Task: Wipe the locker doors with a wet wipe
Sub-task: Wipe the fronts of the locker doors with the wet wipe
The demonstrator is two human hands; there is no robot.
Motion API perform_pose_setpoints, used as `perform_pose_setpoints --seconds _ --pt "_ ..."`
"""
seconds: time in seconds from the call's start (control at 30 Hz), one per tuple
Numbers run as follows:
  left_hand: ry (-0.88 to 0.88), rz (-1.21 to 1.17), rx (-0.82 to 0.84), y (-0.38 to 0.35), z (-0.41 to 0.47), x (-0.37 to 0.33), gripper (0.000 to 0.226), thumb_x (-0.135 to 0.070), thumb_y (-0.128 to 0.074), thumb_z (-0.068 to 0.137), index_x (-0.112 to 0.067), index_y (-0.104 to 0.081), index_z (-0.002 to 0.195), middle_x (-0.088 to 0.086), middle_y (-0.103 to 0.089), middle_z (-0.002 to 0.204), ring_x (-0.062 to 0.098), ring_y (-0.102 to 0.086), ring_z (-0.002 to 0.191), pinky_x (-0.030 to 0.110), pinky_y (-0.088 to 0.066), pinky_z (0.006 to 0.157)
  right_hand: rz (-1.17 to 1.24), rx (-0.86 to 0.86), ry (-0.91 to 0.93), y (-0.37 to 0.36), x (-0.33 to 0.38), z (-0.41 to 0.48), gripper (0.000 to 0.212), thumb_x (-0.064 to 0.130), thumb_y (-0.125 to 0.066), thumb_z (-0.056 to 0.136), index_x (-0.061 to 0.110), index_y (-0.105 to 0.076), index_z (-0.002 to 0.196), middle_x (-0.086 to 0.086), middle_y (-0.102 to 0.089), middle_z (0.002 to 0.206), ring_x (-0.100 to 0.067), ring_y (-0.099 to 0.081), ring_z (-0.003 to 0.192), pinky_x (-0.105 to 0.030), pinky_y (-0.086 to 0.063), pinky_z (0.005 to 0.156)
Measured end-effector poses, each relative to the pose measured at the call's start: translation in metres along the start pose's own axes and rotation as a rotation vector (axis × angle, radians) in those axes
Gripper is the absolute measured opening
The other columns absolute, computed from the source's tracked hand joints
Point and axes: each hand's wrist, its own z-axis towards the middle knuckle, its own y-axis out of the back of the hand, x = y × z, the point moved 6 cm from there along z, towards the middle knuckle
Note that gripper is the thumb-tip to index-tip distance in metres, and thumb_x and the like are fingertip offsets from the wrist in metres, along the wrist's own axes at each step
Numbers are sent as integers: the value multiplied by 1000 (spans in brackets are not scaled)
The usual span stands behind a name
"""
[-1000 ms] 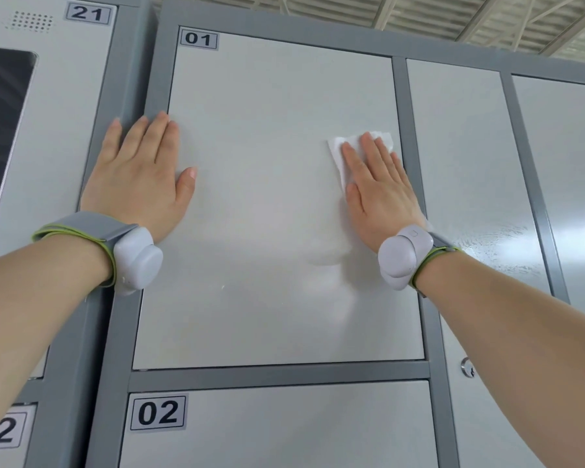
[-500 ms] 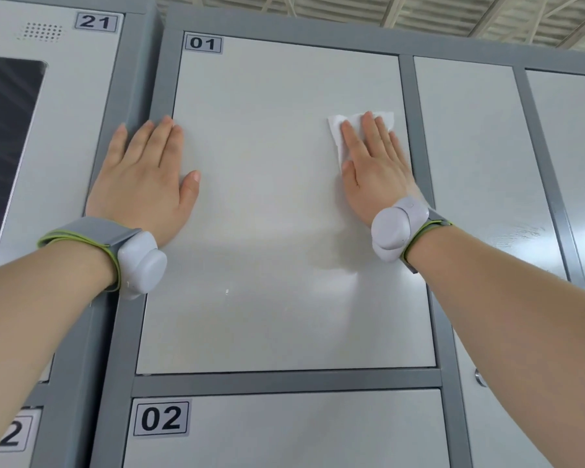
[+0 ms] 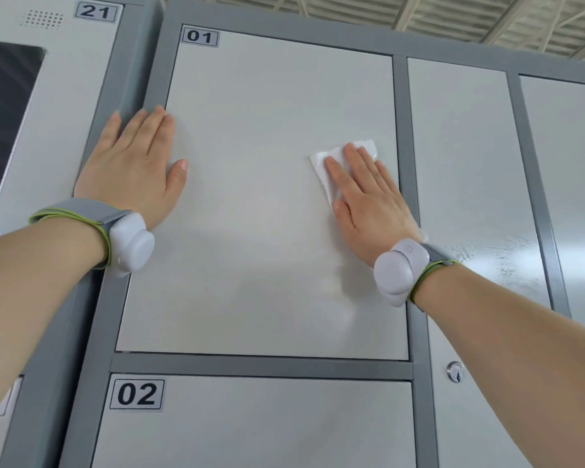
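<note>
Light grey locker door 01 fills the middle of the head view. My right hand lies flat on its right side and presses a white wet wipe against the door with straight fingers; most of the wipe is hidden under the hand. My left hand lies flat with straight fingers on the door's left edge and the grey frame. Both wrists wear grey bands with white pods.
Door 02 is below door 01. A tall door to the right shows wet streaks and a keyhole. Panel 21 with a dark screen stands at the left. Grey frame bars separate the doors.
My right hand moved the wipe up the door half a second ago and has since slid it back down the right side. My left hand has stayed in place.
</note>
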Motion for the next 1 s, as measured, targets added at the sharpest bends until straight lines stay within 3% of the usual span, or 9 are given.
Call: perform_pose_setpoints --seconds 0.13,0.27,0.5,0.7,1.0 --pt "-4 -6 23 -3 2 0 70 -39 -17 90 7 -31 141 23 -32 149 36 -29 138 43 -9 116 18 -32 -150 2 2 10 56 18 -27 99 17 -16 153 -10 -4 161 -22 2 149 -28 8 118" --pt "-3 -12 30 -2 0 1 71 -39 -16 90 7 -29 142 23 -30 150 35 -26 139 41 -8 116 36 -57 -160 -1 18 20 56 15 -30 99 16 -17 153 -11 -5 161 -23 1 149 -30 7 118" --pt "-6 -38 50 -2 -1 0 71 -39 -17 89 7 -28 143 23 -28 151 34 -24 141 41 -8 117 62 -20 23 -13 67 16 61 24 -17 91 13 -28 150 -14 -17 158 -27 -12 147 -30 5 118" --pt "6 -59 58 -1 -1 1 68 -37 -21 90 6 -27 144 21 -26 152 34 -23 141 41 -6 117 24 8 194 -17 65 -6 56 21 -28 90 12 -41 144 -16 -32 152 -31 -27 142 -33 -4 118" --pt "-37 -94 90 0 -20 4 70 -39 -18 90 7 -31 141 23 -30 150 36 -27 139 41 -7 116 -9 -69 -49 -10 30 -22 56 23 -26 92 14 -38 146 -14 -29 154 -28 -26 143 -31 -3 119"
